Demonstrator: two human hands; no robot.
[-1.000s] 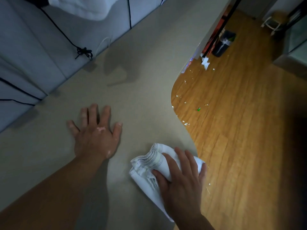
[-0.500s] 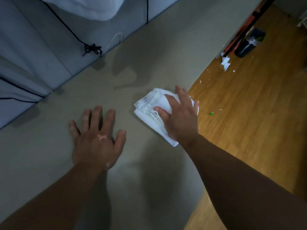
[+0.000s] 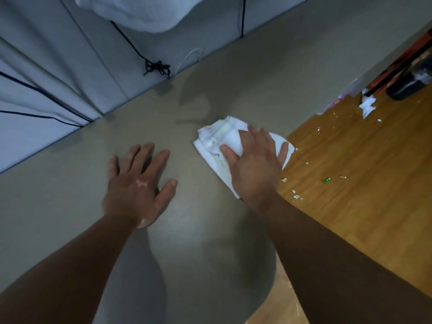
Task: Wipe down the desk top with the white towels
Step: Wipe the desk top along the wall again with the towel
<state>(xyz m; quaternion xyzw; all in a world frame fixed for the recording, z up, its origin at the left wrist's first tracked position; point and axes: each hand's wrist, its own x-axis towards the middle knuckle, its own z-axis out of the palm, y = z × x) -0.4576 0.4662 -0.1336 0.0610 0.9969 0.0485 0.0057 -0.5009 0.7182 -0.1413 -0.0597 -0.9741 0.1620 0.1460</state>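
right hand (image 3: 254, 169) presses white towel (image 3: 230, 134) on desk (image 3: 70, 183)

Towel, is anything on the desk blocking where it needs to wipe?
Nothing visible blocks it. The right hand presses the towel on the desk; the left hand lies flat to its left, apart.

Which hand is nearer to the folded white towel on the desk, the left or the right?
Right. The right hand presses flat on the towel; the left hand rests on the desk to the towel's left, not touching it.
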